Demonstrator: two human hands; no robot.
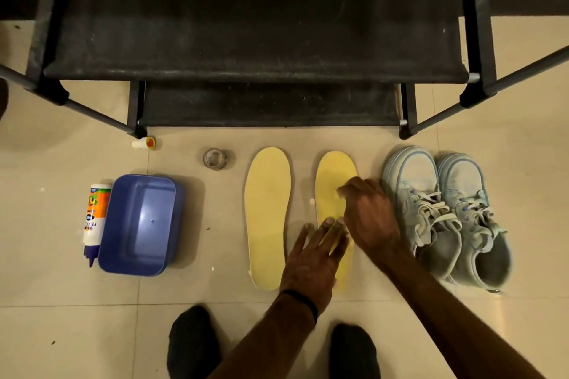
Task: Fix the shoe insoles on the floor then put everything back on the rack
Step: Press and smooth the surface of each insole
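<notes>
Both feet in dark socks stand nearest, and beyond the floor's things looms the black rack, its two visible shelves bare, so I judge everything is still to be put back. Two pale sneakers sit at right. Two yellow insoles lie outside them; the left hand presses flat, fingers spread, on the right insole's heel, while the right hand, blurred, rests on its middle. One blue tub, one glue bottle, one tape roll, one small tube.
</notes>
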